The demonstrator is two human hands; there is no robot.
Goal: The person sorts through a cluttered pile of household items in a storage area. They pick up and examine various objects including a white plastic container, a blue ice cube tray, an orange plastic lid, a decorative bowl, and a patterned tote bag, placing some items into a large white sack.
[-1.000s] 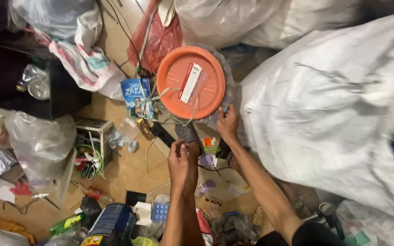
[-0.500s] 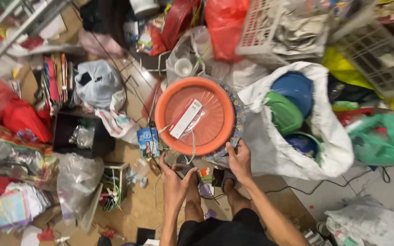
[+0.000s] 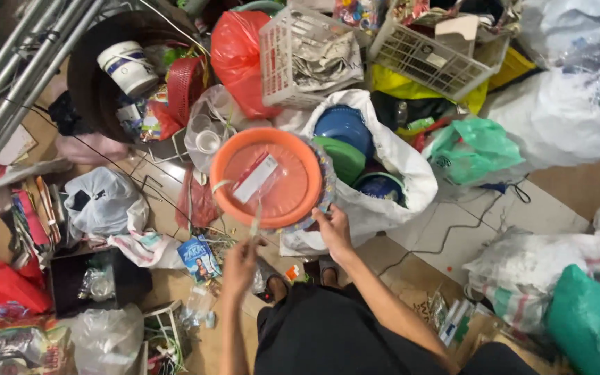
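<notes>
Half a second ago the round orange plastic basin sat nearer the knees, with both hands low beside it. Now it is lifted and tipped over the mouth of the big white woven sack, and the view has swung to show more of the room. That reads as the basin being carried toward the sack.

The left hand is closed in a pinch on a thin pale plastic strip that runs up to the basin's near rim. The right hand grips the basin's near right edge, fingers curled under, thumb on top. A white flat card lies inside the basin under clear wrapping.

On the left, grey metal poles lean over a dark round tub holding a white plastic bucket; nearer lie a grey plastic bag and a small blue printed packet. At the far middle stand a red plastic bag and two white lattice baskets. Inside the sack lie blue and green plastic bowls. To the right are a green plastic bag and more white sacks.

The floor is pale tile, bare in few places, crossed by a dark cable.
</notes>
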